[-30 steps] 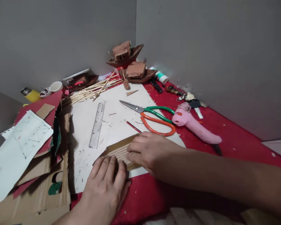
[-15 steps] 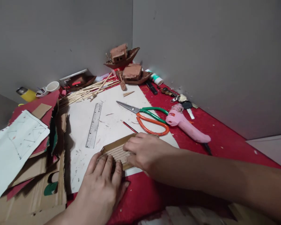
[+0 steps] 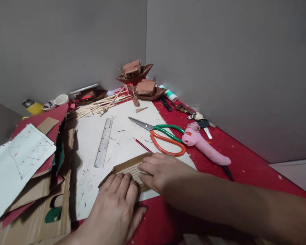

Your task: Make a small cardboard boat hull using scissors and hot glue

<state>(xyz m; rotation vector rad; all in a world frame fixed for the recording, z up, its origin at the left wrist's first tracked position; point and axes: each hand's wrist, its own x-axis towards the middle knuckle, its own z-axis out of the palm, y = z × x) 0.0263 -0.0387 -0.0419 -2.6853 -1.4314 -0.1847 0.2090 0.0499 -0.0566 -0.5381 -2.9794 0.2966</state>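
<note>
A small brown cardboard tray shape [image 3: 133,164] with raised sides and a pale ridged floor lies at the near edge of the white sheet [image 3: 122,139]. My left hand [image 3: 117,200] rests over its near left part, fingers stretched out flat and thumb held apart below. From the right, my right hand [image 3: 163,170] bends its fingers over the tray's right part and grips it; its fingertips reach the ridged floor. Both hands hide much of the piece. Just beyond my right hand lie a red-and-black pencil [image 3: 142,145] and scissors [image 3: 155,132] with green and orange handles.
A clear ruler [image 3: 103,143] lies left of centre. Cardboard pieces [image 3: 40,200] and a drawn paper [image 3: 22,160] are piled at left. Thin sticks [image 3: 97,106] and brown model boats [image 3: 146,89] stand at the back. A pink glue gun [image 3: 206,144] and keys [image 3: 205,124] lie right.
The whole scene sits slightly lower in view. My left hand's fingers have shifted right over the cardboard tray, uncovering its left tip. My right hand stays on its right part.
</note>
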